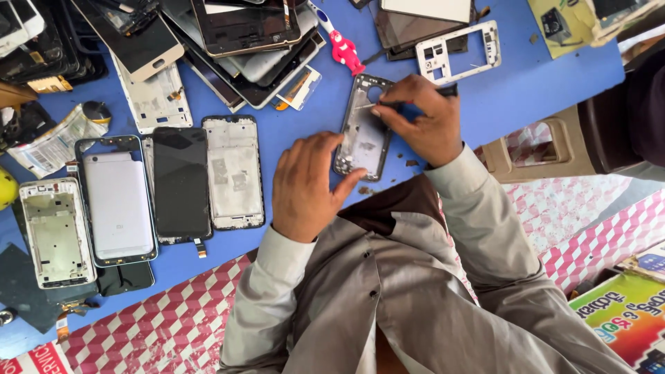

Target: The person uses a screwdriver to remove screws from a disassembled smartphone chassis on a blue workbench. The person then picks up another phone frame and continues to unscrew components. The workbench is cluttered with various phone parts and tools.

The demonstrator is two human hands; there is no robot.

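Observation:
A dark grey phone frame lies on the blue table near its front edge. My left hand rests on the frame's lower end, thumb and fingers pinning it down. My right hand grips a thin dark tool like a screwdriver, its tip pointing left onto the upper part of the frame, near the round camera hole.
Left of my hands lie several phone parts: a black screen, a silver back frame, a white phone, another frame. Stacked screens fill the back. A red figure and a white frame lie behind.

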